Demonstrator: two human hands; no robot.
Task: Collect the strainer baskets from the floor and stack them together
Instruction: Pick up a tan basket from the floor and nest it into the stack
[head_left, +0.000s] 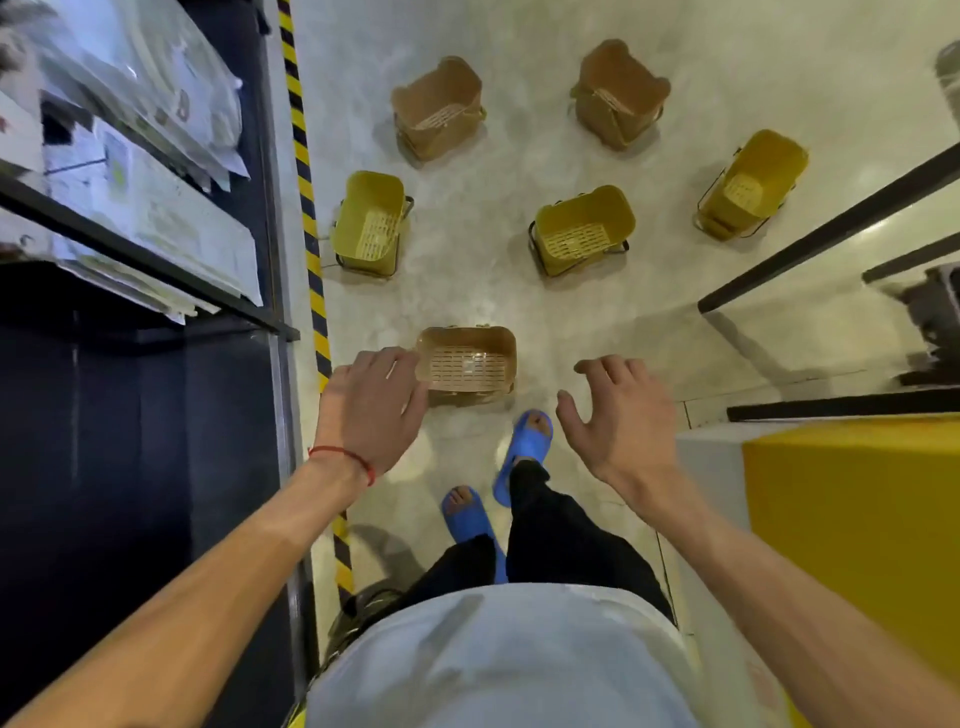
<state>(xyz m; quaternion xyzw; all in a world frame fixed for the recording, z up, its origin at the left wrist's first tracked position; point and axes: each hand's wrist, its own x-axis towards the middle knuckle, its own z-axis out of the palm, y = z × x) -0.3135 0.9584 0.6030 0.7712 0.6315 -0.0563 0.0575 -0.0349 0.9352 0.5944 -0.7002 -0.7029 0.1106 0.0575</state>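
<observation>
Six strainer baskets in view, all apart on the pale concrete floor (519, 301), none stacked. The task looks to be at its start, with all six left to gather. The nearest tan slotted plastic basket (467, 361) sits just ahead of and between the hands. The left hand (371, 410) is empty, its fingers spread and relaxed over that basket's left rim; contact cannot be told. The right hand (618, 415) is empty too, fingers apart, near the basket's right side but clear of it.

Farther ahead of the hands:
- left yellow slotted basket (371, 223)
- middle yellow slotted basket (582, 228)
- right yellow slotted basket (748, 182)

Beyond those:
- far-left tan basket (439, 106)
- far-right tan basket (621, 93)

Outside the left hand run a black-and-yellow hazard stripe (306, 208) and a dark metal shelf (156, 249) of plastic-wrapped papers. Blue slippers (522, 452) are behind the hands.
</observation>
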